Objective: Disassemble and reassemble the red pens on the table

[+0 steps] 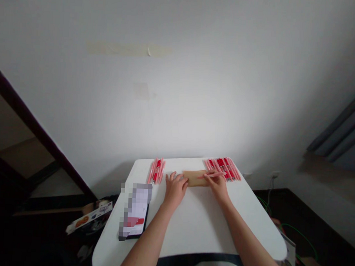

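Observation:
My left hand (175, 187) rests on the white table (191, 223) with its fingers curled against the left end of a flat brown cardboard box (194, 177). My right hand (218, 185) is at the box's right end and pinches a pink pen (213, 175), held level above the box. A small row of several pink and red pens (156, 171) lies left of the box. A larger row of pens (223, 168) lies to its right, just beyond my right hand.
A dark tablet with a blurred screen (135, 213) lies on the table's left side. The table stands against a white wall. On the dark floor left of it lies a printed carton (89, 217); cables (291, 228) run on the right.

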### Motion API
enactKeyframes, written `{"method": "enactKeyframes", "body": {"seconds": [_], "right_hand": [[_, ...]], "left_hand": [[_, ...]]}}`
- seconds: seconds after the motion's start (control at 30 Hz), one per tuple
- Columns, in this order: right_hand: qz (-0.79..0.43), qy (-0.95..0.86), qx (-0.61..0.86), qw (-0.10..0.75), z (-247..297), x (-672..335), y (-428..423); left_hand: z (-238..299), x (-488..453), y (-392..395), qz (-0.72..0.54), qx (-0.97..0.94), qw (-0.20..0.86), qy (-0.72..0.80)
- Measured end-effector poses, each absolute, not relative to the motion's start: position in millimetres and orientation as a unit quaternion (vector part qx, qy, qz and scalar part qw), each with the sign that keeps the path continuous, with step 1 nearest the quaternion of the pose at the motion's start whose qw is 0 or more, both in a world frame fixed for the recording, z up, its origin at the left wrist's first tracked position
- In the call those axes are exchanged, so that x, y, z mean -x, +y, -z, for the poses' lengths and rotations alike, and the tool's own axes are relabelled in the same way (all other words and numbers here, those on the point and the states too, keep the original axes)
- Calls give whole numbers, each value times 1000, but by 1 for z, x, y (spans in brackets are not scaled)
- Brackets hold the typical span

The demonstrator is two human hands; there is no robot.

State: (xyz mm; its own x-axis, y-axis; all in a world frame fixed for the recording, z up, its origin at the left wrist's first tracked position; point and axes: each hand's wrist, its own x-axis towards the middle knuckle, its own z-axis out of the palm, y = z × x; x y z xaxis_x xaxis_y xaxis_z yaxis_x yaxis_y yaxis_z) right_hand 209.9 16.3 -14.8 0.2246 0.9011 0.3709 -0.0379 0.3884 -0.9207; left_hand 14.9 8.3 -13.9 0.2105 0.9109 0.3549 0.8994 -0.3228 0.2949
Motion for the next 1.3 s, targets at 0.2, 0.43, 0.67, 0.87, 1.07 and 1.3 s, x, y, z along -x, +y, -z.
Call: {"method": "enactKeyframes", "body": {"seconds": [0.2,0.43,0.67,0.87,1.07,1.3], "right_hand": [[-308,-581,437,613,14,-205,13],[-318,-587,427,610,18,-186,17],[-288,-567,435,637,19,-181,28],[-160,-661,535,501,22,-186,42],[-108,-685,541,477,30,-182,42],[-106,-697,539,461,28,-180,40]], "left_hand": [[16,-17,7,-239,-780,16,579],[19,-18,8,-236,-767,29,595],[15,-19,6,-226,-765,30,602],[17,-19,5,-227,-763,6,605],[16,-18,3,-230,-759,-3,608],[17,-18,5,-222,-753,-5,620]]}}
